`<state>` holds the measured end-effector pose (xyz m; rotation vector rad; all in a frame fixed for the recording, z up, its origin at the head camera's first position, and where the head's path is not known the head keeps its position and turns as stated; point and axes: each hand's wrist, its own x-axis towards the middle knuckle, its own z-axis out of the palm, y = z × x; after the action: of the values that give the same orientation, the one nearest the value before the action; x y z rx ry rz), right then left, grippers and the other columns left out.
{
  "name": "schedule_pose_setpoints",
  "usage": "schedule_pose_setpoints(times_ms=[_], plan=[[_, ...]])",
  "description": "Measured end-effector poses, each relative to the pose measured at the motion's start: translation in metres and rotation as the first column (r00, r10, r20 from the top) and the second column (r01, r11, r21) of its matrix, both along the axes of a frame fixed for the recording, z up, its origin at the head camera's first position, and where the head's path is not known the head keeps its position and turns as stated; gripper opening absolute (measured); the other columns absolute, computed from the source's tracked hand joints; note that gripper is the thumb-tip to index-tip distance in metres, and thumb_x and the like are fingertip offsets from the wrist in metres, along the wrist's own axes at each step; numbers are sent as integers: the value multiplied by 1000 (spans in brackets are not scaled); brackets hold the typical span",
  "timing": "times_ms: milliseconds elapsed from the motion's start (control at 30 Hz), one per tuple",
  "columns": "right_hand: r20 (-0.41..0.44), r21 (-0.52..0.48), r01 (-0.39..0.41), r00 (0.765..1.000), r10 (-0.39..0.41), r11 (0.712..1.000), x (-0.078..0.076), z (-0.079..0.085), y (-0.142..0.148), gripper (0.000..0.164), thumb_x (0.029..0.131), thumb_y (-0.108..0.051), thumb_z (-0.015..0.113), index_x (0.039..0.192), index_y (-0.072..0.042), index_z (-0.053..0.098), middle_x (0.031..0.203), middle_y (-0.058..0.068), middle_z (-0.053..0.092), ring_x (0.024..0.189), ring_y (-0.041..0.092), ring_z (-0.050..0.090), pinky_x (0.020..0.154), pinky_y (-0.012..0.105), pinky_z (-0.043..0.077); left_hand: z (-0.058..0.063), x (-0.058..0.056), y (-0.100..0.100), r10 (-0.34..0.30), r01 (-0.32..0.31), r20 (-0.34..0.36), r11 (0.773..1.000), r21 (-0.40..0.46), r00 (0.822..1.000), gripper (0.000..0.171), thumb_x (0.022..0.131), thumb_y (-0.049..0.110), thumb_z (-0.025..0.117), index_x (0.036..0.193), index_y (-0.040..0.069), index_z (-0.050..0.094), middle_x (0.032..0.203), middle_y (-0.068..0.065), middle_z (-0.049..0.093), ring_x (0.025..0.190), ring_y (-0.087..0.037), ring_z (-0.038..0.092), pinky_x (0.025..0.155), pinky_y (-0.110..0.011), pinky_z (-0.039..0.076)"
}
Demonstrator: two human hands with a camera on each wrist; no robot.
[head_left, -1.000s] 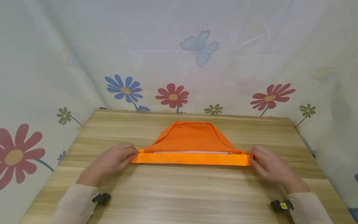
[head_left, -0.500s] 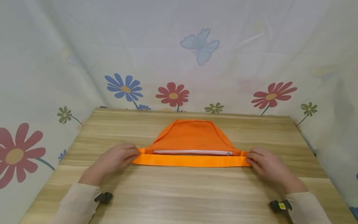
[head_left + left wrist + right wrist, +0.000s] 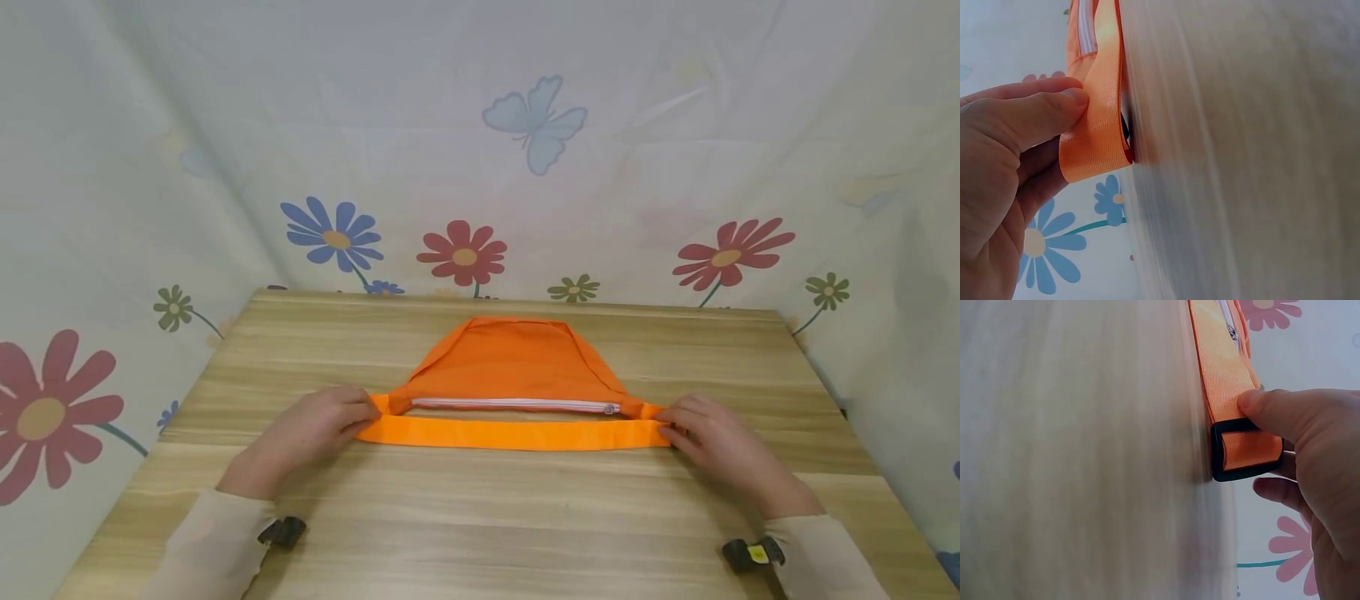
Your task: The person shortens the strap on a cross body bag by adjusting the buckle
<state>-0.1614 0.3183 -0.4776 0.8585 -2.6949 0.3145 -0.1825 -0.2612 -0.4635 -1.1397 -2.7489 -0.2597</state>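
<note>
An orange waist bag (image 3: 517, 362) lies flat on the table, its white zipper (image 3: 517, 405) running along the near side. In front of the zipper the bright orange strap (image 3: 510, 434) stretches from hand to hand, with a strip of table showing between. At the left end my left hand (image 3: 318, 425) pinches the folded strap between thumb and fingers; the left wrist view shows the fold as a loop. My right hand (image 3: 723, 446) pinches the other end, thumb on the webbing right above a black slider buckle (image 3: 1217, 453), as seen in the right wrist view.
The wood-grain table (image 3: 480, 525) reaches back to a white curtain (image 3: 420, 108) printed with flowers and a butterfly. Black wrist cameras (image 3: 282, 532) sit by both light sleeves.
The strap has slid slightly toward me, and a gap has opened between it and the zipper. Both hands have shifted a little inward, keeping hold of the strap.
</note>
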Motion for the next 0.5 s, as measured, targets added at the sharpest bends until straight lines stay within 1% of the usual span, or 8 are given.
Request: schedule_pose_setpoints(times_ms=[100,233,367,500], plan=[[16,8,6,1000,-6,1000,0,1,-1,22,86,-9,90,106,-15,81,100,-6,74,90,10,62,79,39,62,0,-1,0,-9,9,-4,1000,3,1000,15,92,7,84,105,13,83,104,1,75,94,-20,72,89,-43,64],[24,24,7,1000,-7,1000,0,2,-3,22,87,-9,90,106,-13,81,102,-3,75,93,13,65,82,42,63,-1,-1,1,-11,11,2,1000,13,1000,13,92,7,84,104,13,83,104,1,74,94,-19,71,89,-42,64],[40,19,15,999,-16,1000,0,1,-2,22,87,-10,89,107,-12,80,105,-1,76,94,16,66,84,45,63,-3,-1,3,20,-20,38,1000,14,999,13,94,8,83,105,13,83,106,2,74,96,-19,71,90,-42,64],[6,-7,4,1000,-4,1000,1,-1,-2,26,84,-9,91,107,-12,80,104,-1,76,93,15,66,82,43,63,-4,0,4,64,-67,87,997,32,994,15,95,8,82,109,14,82,110,2,74,99,-19,71,93,-44,64]])
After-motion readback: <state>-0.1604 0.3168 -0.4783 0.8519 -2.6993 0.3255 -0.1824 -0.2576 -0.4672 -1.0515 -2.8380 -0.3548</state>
